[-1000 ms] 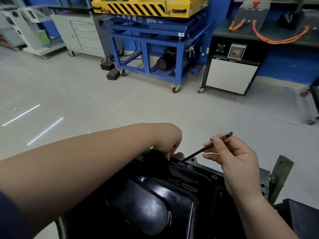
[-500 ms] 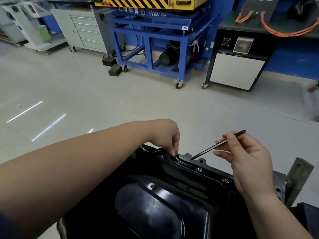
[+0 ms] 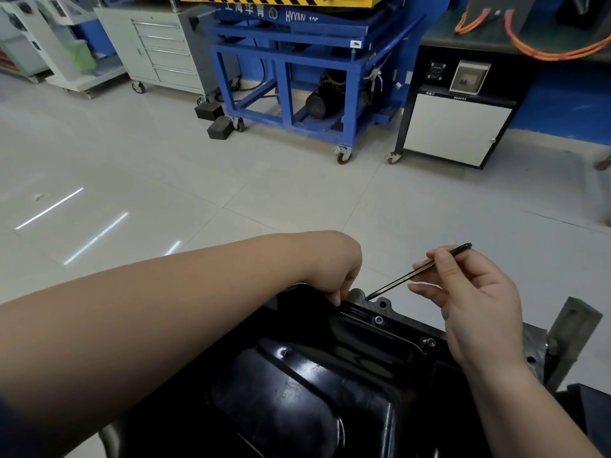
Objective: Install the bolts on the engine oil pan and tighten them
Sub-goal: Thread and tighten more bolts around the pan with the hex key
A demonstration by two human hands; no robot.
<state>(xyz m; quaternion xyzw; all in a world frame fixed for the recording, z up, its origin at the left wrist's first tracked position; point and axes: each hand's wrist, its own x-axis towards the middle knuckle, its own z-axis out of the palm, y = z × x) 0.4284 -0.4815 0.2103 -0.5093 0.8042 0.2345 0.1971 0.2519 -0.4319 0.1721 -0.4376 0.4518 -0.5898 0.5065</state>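
The black oil pan (image 3: 314, 391) filled the lower middle of the frame, its far rim carrying two seated bolts (image 3: 379, 320). The left hand (image 3: 337, 276) reached over to that rim with fingertips bunched downward, seemingly setting a bolt in a hole; whatever they pinched was hidden. The right hand (image 3: 476, 309), at lower right, pinched a thin black key (image 3: 416, 272), its tip just beside those fingertips, likely ready to drive it.

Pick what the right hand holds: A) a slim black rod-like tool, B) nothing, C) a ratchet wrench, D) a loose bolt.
A: the right hand pinches a slim black tool, its tip pointing down toward the oil pan rim.
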